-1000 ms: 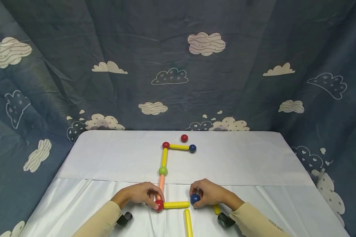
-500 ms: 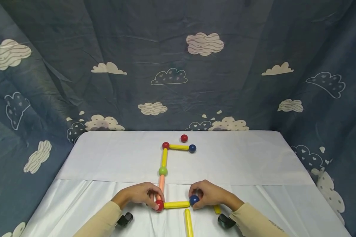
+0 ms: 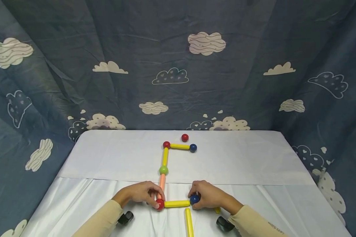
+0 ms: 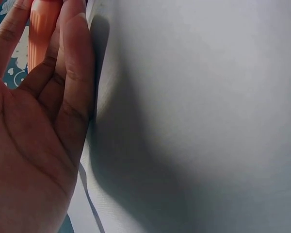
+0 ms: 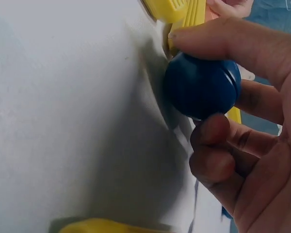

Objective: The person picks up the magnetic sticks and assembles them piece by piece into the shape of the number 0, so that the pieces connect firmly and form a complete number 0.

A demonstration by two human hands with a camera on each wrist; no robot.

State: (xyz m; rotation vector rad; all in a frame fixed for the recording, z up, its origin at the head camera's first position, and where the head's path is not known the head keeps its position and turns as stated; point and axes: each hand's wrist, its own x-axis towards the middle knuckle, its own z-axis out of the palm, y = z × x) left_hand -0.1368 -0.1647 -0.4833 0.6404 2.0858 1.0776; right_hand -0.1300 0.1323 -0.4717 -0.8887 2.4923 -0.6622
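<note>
My left hand (image 3: 154, 197) grips a red ball (image 3: 159, 204) at the near corner of a flat chain of rods and balls on the white table (image 3: 255, 164). An orange rod (image 3: 162, 183) (image 4: 43, 22) runs from that ball up to a green ball (image 3: 163, 170). A yellow rod (image 3: 176, 203) runs right from it. My right hand (image 3: 195, 196) pinches a blue ball (image 3: 194, 199) (image 5: 201, 87) against the right end of that yellow rod (image 5: 184, 12). Farther back the chain continues over a yellow rod (image 3: 165, 156), a red ball (image 3: 166, 144) and a yellow rod (image 3: 179, 146) to a blue ball (image 3: 192, 147).
A loose red ball (image 3: 185, 137) lies behind the chain. A loose yellow rod (image 3: 189, 222) lies by the table's near edge, and another yellow piece (image 3: 217, 210) shows under my right wrist. Dark cloud-print cloth (image 3: 178, 65) surrounds the table.
My right hand has shifted slightly left with the blue ball, bringing it up to the end of the near yellow rod. The left hand has stayed on the red ball.
</note>
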